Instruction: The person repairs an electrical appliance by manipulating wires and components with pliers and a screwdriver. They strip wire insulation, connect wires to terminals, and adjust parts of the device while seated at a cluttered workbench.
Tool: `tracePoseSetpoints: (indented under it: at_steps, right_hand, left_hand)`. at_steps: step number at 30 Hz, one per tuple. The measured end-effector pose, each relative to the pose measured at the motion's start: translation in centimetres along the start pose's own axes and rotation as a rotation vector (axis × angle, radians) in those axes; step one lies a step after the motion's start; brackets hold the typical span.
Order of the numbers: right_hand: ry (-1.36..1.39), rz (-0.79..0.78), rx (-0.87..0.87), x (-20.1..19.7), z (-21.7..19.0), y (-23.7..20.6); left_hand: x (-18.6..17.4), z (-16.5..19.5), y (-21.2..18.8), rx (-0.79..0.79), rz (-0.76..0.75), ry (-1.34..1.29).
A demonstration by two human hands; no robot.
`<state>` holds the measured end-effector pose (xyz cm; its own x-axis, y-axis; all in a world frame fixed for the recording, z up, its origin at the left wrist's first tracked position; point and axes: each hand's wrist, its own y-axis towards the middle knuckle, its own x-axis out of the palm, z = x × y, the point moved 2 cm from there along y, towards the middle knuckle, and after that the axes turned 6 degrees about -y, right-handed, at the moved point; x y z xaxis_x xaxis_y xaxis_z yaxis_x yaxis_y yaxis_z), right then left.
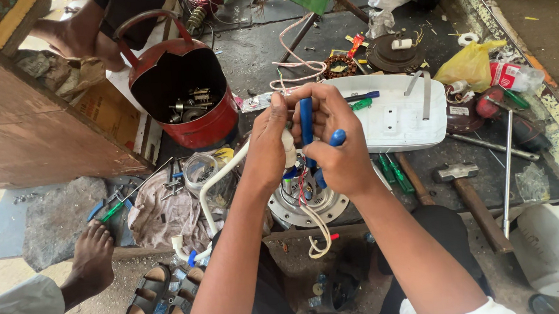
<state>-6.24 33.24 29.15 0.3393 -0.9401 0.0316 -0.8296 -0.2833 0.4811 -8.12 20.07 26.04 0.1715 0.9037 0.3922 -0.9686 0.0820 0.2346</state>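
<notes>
My left hand [267, 145] pinches a white cable [219, 180] near its end, held up over a round metal motor part [308, 204] with red and white wires. My right hand [340, 143] grips blue-handled pliers [307, 120], their handles pointing up, and their jaws are hidden between my hands. Both hands touch each other above the motor part.
A red metal bucket [184, 85] with metal parts stands at the left. A white plastic cover [400, 114], green screwdrivers [393, 172], a hammer [466, 187], a metal rod [507, 175] and a yellow bag [471, 64] lie on the dark bench. Another person's foot [91, 252] and sandals [156, 303] are below.
</notes>
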Motion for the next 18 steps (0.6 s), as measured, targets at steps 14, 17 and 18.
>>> tracePoseSetpoints:
  at_steps: [14, 17, 18]
  right_hand:
    - [0.19, -0.117, 0.018, -1.5, 0.1, 0.7]
    - [0.093, -0.062, 0.026, -1.5, -0.1, 0.3]
    - [0.069, -0.05, 0.023, -1.5, -0.1, 0.2]
  left_hand:
    - [-0.2, -0.8, 0.6, 0.076, 0.015, 0.131]
    - [0.0, -0.6, 0.9, 0.078, -0.013, 0.051]
    - [0.0, -0.5, 1.1, 0.08, -0.002, 0.082]
